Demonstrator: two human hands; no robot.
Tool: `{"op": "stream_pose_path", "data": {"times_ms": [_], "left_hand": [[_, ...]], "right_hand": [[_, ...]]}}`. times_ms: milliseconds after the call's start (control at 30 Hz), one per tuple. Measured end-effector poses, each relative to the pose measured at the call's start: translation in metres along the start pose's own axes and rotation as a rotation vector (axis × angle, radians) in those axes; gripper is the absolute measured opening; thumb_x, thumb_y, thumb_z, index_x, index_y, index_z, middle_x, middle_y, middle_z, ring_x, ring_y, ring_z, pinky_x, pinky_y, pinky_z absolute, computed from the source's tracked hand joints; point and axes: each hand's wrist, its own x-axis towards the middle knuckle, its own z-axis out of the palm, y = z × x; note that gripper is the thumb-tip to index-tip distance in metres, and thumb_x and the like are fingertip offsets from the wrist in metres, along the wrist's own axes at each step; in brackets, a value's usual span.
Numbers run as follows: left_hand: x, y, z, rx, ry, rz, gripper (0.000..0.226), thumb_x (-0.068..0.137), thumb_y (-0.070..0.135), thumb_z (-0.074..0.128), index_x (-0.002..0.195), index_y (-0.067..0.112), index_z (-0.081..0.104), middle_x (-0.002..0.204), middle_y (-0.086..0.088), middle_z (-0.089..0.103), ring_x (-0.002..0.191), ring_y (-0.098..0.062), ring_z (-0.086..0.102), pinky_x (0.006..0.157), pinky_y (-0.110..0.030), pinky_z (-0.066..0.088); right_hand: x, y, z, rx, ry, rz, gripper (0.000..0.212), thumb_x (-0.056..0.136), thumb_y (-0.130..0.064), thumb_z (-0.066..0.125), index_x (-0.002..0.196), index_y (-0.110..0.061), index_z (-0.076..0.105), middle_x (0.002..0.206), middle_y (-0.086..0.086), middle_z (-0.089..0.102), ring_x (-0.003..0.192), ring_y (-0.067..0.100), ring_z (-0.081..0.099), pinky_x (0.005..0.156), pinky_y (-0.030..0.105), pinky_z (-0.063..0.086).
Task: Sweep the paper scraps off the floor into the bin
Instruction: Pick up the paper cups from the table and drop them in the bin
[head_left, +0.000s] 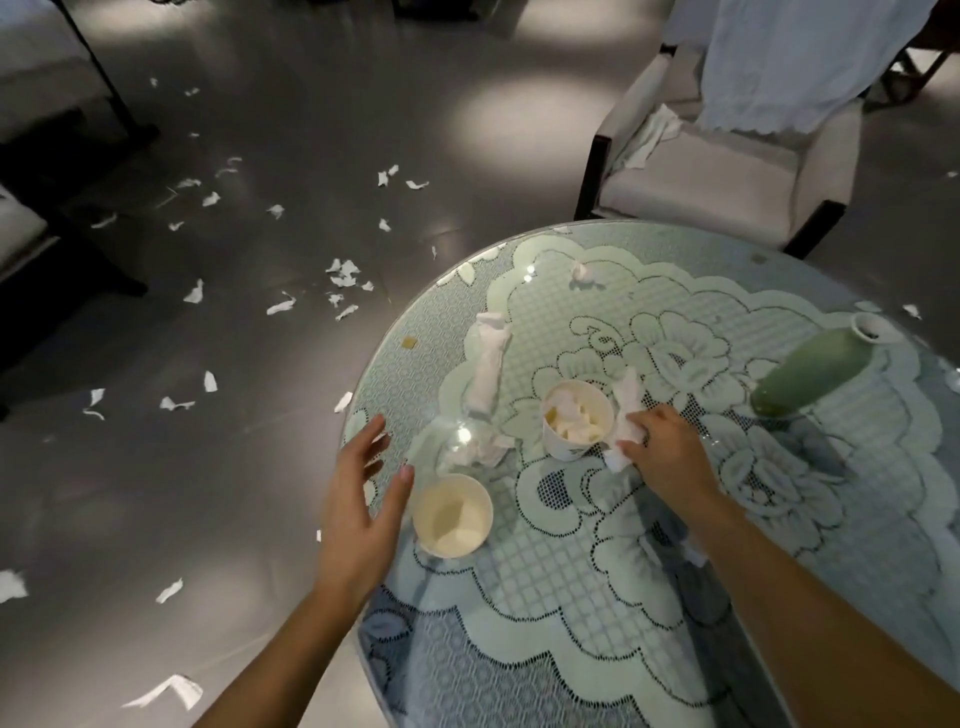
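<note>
Several white paper scraps (343, 278) lie scattered over the grey floor (249, 467), from the far left to the near left corner. My right hand (662, 452) grips a crumpled white tissue (626, 415) on the round table (675, 597), beside a paper cup (576, 418) stuffed with tissue. My left hand (363, 504) hovers open at the table's left edge, next to a second paper cup (452, 514). No bin or broom is in view.
A green vase (813, 371) lies tipped on the lace-covered table. More crumpled tissues (488, 364) sit on the tabletop. A grey chair (722, 171) with draped cloth stands behind the table. Dark furniture legs (78, 270) stand at the left.
</note>
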Motion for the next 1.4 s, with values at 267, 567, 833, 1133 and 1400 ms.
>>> {"op": "stream_pose_path", "data": {"times_ms": [267, 567, 833, 1133, 1400], "left_hand": [[0.083, 0.009, 0.028, 0.278, -0.594, -0.141, 0.034, 0.082, 0.018, 0.071, 0.114, 0.027, 0.065, 0.125, 0.005, 0.059, 0.089, -0.006, 0.062, 0.082, -0.019, 0.045], [0.094, -0.003, 0.051, 0.294, -0.547, -0.179, 0.023, 0.082, -0.003, 0.064, 0.096, 0.012, 0.074, 0.096, -0.001, 0.07, 0.088, -0.014, 0.065, 0.07, -0.007, 0.044], [0.04, 0.029, -0.007, 0.122, -0.25, 0.032, 0.019, 0.082, 0.01, 0.068, 0.087, 0.027, 0.071, 0.09, 0.011, 0.06, 0.077, 0.0, 0.054, 0.065, -0.01, 0.041], [-0.024, 0.007, 0.006, 0.678, -0.283, 0.445, 0.039, 0.086, 0.036, 0.035, 0.08, 0.029, 0.073, 0.095, 0.016, 0.067, 0.096, -0.011, 0.044, 0.082, -0.031, 0.019], [-0.039, -0.001, 0.021, 0.532, -0.309, 0.326, 0.054, 0.082, 0.067, 0.04, 0.112, 0.024, 0.055, 0.134, -0.002, 0.042, 0.123, -0.017, 0.035, 0.098, -0.038, 0.024]], "right_hand": [[-0.01, -0.045, -0.059, 0.409, 0.376, -0.073, 0.016, 0.089, -0.008, 0.062, 0.104, -0.004, 0.067, 0.088, 0.007, 0.064, 0.068, 0.006, 0.053, 0.055, 0.004, 0.045], [-0.01, -0.074, -0.036, -0.405, -0.094, -0.299, 0.038, 0.098, -0.035, 0.032, 0.106, -0.023, 0.067, 0.106, -0.006, 0.059, 0.101, 0.013, 0.043, 0.083, 0.032, 0.022], [-0.02, -0.077, -0.044, 0.053, -0.008, -0.114, 0.051, 0.099, -0.048, 0.03, 0.103, -0.018, 0.071, 0.11, -0.002, 0.05, 0.105, 0.01, 0.026, 0.094, 0.036, 0.018], [-0.047, -0.02, -0.053, 0.395, 0.061, -0.023, 0.041, 0.082, -0.055, 0.058, 0.115, -0.031, 0.066, 0.117, 0.002, 0.058, 0.119, 0.025, 0.048, 0.104, 0.054, 0.036], [-0.087, 0.035, -0.037, -0.024, -0.227, 0.176, 0.08, 0.075, -0.044, 0.075, 0.143, -0.024, 0.038, 0.141, 0.01, 0.028, 0.131, 0.028, 0.029, 0.106, 0.044, 0.033]]}}
